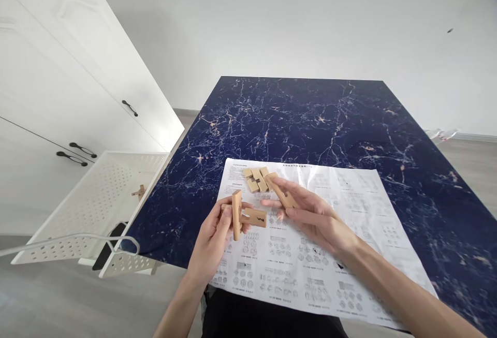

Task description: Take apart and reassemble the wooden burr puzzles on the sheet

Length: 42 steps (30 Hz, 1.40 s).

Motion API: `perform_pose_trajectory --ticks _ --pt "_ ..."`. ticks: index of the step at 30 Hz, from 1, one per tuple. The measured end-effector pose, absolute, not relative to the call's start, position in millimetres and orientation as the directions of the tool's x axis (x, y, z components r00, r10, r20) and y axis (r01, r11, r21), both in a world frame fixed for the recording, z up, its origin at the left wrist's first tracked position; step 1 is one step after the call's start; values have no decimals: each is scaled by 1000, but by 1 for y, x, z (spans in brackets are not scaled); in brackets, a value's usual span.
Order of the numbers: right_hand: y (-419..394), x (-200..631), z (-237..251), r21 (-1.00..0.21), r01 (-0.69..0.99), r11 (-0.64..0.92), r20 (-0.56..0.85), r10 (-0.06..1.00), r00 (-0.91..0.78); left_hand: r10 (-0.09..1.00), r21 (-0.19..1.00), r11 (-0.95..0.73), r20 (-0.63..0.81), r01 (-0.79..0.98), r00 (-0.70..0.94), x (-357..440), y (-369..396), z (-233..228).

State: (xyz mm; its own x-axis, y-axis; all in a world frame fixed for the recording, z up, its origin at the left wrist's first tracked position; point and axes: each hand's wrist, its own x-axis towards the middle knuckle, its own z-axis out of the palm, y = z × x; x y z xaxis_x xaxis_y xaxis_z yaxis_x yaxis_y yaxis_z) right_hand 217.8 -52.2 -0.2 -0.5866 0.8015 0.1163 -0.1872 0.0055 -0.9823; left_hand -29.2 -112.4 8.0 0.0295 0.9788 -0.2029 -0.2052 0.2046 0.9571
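My left hand [213, 234] grips two notched wooden puzzle pieces joined crosswise. One piece [236, 216] stands upright; the other [256, 218] lies across it and carries a dark squiggle mark. To the right, my right hand [310, 214] holds another notched wooden puzzle piece [282, 192], tilted between thumb and fingers and apart from the joined pair. Several more notched wooden pieces [255, 180] lie side by side on the printed instruction sheet [349, 193], just beyond my hands. The sheet shows rows of small assembly diagrams.
A dark blue marble-patterned table [295, 115] extends to a white wall. At its left is a white perforated basket [81, 188] with a small wooden piece [139, 192] inside. A white cable [77, 237] and white cabinet [70, 69] are also at the left.
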Motion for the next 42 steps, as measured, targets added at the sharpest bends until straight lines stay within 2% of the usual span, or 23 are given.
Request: perform_pose_trajectory --ticks 8,15,20,23,26,34,42 --pt "-52 215 0 -898 -350 -265 11 782 -623 985 978 170 -168 -120 30 -28 -112 9" --pt "-55 213 0 -849 -365 -381 -60 756 -651 980 980 182 -174 -75 100 -29 -113 11" --pt "-58 213 7 -817 -299 -493 -107 638 -762 969 980 198 -190 -32 157 -30 -113 10" --pt "-59 210 6 -822 -308 -480 -36 583 -812 970 981 185 -173 -60 172 -31 -114 10" --pt "-60 206 3 -838 -337 -428 38 571 -820 968 985 167 -155 -45 197 -33 -114 10" --pt "-62 201 -2 -841 -349 -414 51 581 -812 929 979 201 -199 27 313 -37 -117 13" --pt "-67 195 -3 -854 -352 -383 79 573 -816 942 989 146 -138 -1 306 -35 -114 17"
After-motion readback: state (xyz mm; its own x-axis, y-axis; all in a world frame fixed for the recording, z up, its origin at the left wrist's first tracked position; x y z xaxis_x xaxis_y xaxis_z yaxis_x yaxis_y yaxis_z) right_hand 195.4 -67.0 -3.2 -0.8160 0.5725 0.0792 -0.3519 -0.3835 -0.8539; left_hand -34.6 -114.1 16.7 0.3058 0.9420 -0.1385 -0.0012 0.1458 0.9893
